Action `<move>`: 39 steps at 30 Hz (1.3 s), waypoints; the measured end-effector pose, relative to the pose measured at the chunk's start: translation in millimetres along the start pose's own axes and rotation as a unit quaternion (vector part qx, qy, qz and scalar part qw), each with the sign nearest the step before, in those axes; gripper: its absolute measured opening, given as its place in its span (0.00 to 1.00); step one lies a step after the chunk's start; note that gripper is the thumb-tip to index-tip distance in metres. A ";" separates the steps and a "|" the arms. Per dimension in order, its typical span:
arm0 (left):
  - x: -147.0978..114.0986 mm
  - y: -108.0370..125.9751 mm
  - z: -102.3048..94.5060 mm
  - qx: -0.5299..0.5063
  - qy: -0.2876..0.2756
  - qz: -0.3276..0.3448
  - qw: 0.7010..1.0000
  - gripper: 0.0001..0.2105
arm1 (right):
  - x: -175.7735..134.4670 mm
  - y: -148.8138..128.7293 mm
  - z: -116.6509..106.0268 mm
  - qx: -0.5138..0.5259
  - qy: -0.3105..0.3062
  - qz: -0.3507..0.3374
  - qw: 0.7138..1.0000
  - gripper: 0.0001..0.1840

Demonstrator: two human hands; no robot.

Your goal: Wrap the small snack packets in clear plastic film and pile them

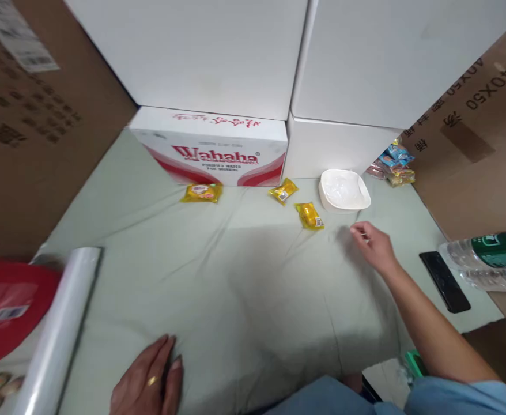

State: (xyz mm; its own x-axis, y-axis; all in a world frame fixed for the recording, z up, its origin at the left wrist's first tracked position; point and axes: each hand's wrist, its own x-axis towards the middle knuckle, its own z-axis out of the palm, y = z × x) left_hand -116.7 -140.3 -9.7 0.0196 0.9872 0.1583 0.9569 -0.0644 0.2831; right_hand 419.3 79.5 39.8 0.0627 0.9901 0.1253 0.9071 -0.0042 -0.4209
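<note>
My left hand (147, 380), with a gold ring on one finger, lies flat on the pale green cloth (253, 288) at the bottom left and holds nothing. My right hand (374, 248) is over the cloth at the right, just in front of a white plastic bowl (343, 204). Its fingers are curled in, and whether anything small is between them I cannot make out. Left of the bowl lie two yellow snack packets, a nearer packet (309, 216) and a farther packet (283, 191). Another yellow packet (201, 192) rests against the Wahaha carton (218, 155).
White boxes (343, 144) wall off the back, brown cardboard (473, 144) the right. Blue packets (395, 155) sit in the back right corner. A phone (444, 281) and plastic bottles (495, 251) lie at right; a film roll (63, 328) and red item (11, 305) at left.
</note>
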 end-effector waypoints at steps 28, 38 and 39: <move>2.9 -5.6 -12.5 0.070 -0.058 -0.032 0.995 0.40 | -94.1 -22.4 54.7 -0.136 -0.053 -0.028 0.989 0.32; 4.0 -5.2 -14.2 0.076 -0.057 -0.029 0.995 0.41 | -95.3 -26.2 54.7 -0.142 -0.050 -0.030 0.988 0.32; 4.2 -4.4 -14.9 0.075 -0.056 -0.031 0.995 0.41 | -95.2 -26.9 54.4 -0.142 -0.051 -0.030 0.988 0.32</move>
State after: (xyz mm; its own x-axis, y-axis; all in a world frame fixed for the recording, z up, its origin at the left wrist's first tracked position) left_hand -125.1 -138.1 3.8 -0.0165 0.9992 0.0360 0.9895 0.0112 0.1438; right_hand 366.3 -7.0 -9.7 -0.0239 0.9987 0.0459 0.9891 0.0303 -0.1443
